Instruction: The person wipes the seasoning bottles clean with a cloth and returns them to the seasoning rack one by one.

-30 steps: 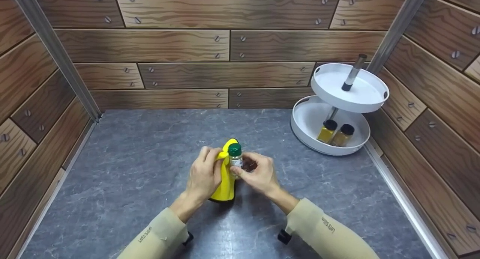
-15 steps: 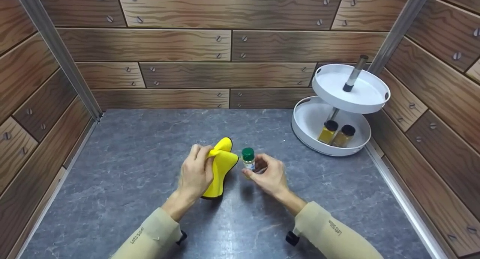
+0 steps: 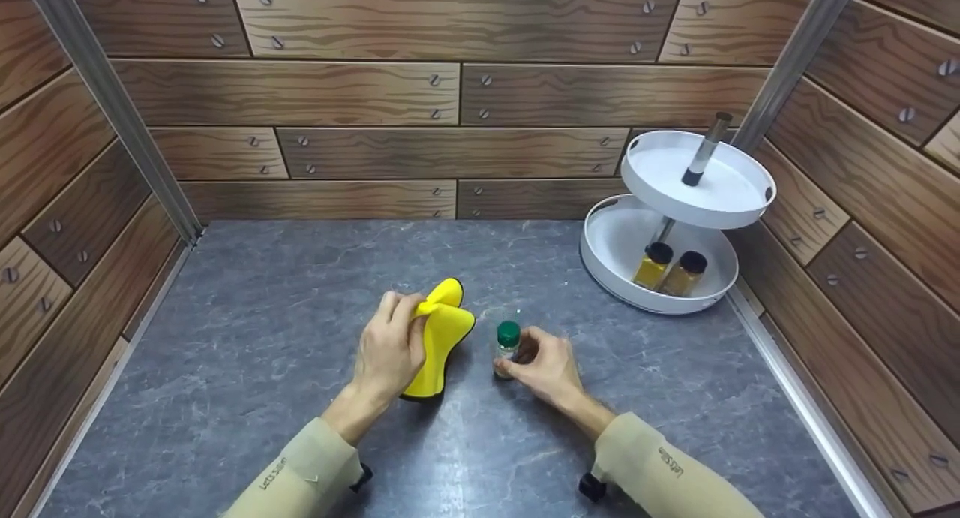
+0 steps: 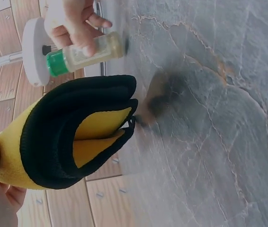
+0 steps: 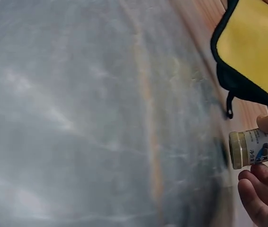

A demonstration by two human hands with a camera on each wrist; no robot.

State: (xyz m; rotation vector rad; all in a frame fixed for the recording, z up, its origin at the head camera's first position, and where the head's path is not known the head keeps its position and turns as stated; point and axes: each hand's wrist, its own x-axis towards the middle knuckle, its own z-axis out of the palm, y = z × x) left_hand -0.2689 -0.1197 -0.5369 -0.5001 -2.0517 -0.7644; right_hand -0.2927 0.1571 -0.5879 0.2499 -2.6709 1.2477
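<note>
My left hand [image 3: 391, 345] pinches a yellow cloth [image 3: 437, 349] with a dark edge, which hangs folded from the fingers. In the left wrist view the folds of the cloth [image 4: 32, 142] and its black border show, with a small loop at one corner. To the right, my right hand [image 3: 551, 364] holds a small spice jar [image 3: 508, 341] with a green cap between thumb and fingers. The jar is upright, its base close over the tabletop. Its printed label [image 5: 263, 145] shows in the right wrist view, where the green cap is hidden.
A white two-tier round stand [image 3: 600, 255] is at the back right. Two dark-capped jars, one yellow [image 3: 651, 272] and one brownish [image 3: 681, 279], sit on its lower tier. Wood-patterned walls [image 3: 360, 150] enclose the grey marbled table [image 3: 300, 278] at the back and sides.
My right hand has moved the jar away from the cloth, to the right and down toward the table. My left hand has drawn the cloth slightly left, still pinching it.
</note>
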